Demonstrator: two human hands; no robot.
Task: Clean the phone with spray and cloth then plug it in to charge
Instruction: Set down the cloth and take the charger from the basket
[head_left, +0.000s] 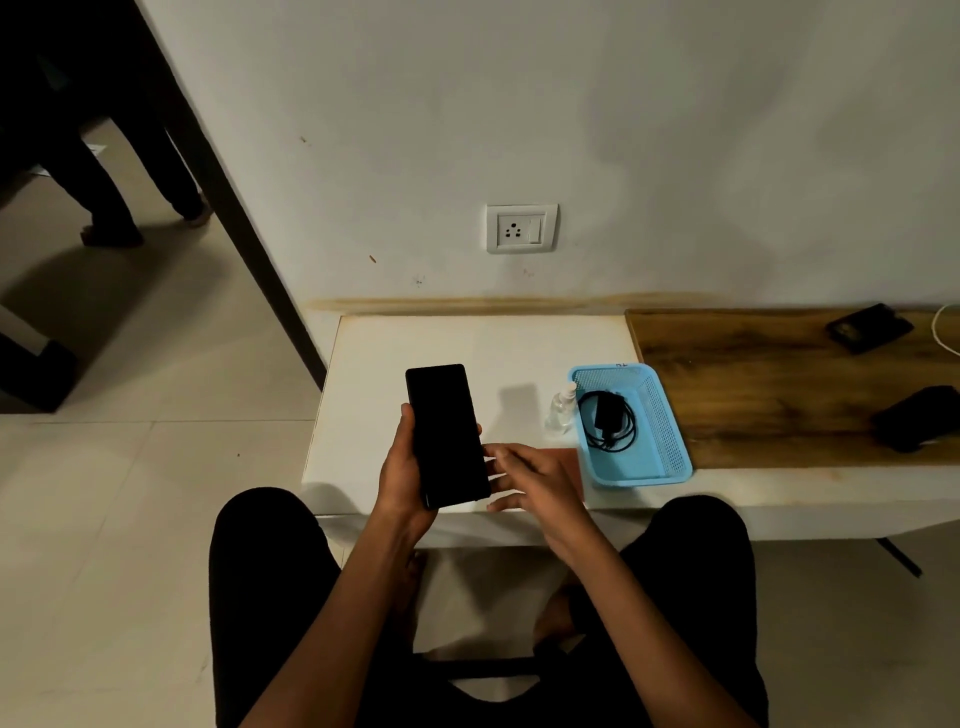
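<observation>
Phone (447, 435) gripped by left hand (402, 475) over white table (519, 343) (right hand (537, 480) spread).

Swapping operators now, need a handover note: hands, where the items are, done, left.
Left hand holds the phone, screen dark.
Right hand is open and empty, over a brown cloth on the white table.
Spray bottle stands beside the blue basket; charger and cable are coiled inside it. Wall socket is free.
Done: phone picked up.
Left: spray, wipe, plug in.
</observation>
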